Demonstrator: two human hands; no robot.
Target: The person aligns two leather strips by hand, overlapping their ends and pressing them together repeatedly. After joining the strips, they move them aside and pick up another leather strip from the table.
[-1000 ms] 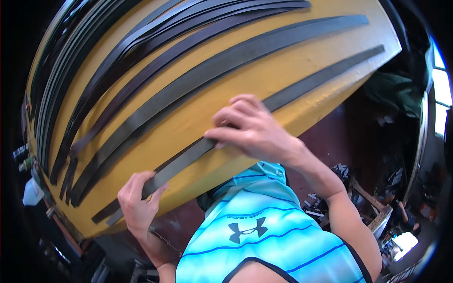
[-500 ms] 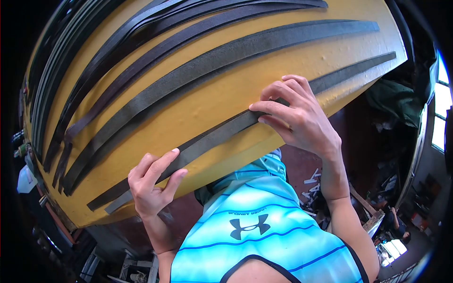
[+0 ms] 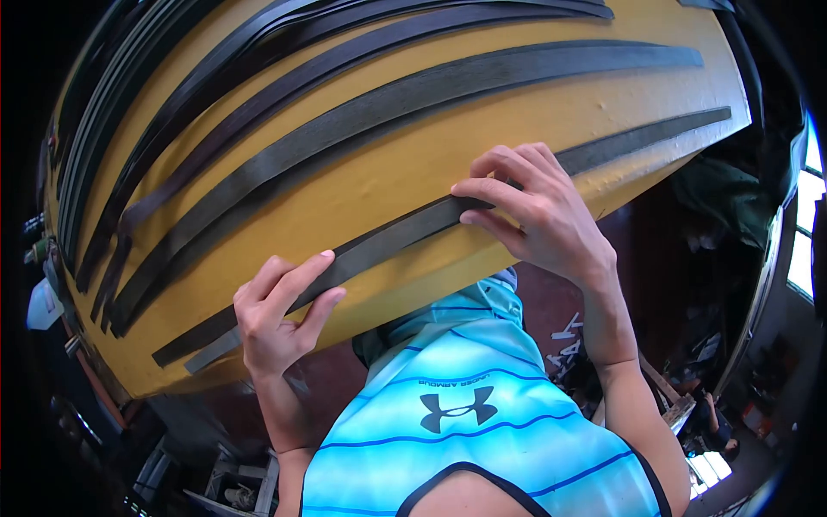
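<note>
Two long dark strips, one over the other, lie along the near edge of a yellow surface. The upper dark strip runs between my hands. My left hand grips it between thumb and forefinger, toward the left end, where the two strips spread apart. Near the middle, my right hand pinches the strip's edges with thumb and forefinger, the other fingers curled. Beyond my right hand a dark strip continues to the right corner.
Further across the surface lie a wide dark strip and several bundled strips. A green cloth hangs at the right. Another person is at the lower right, near scattered items. A wooden frame stands at the lower left.
The view has shifted slightly. The two strips lie more closely together between my hands, with less of the lower one showing. Both hands keep their hold.
</note>
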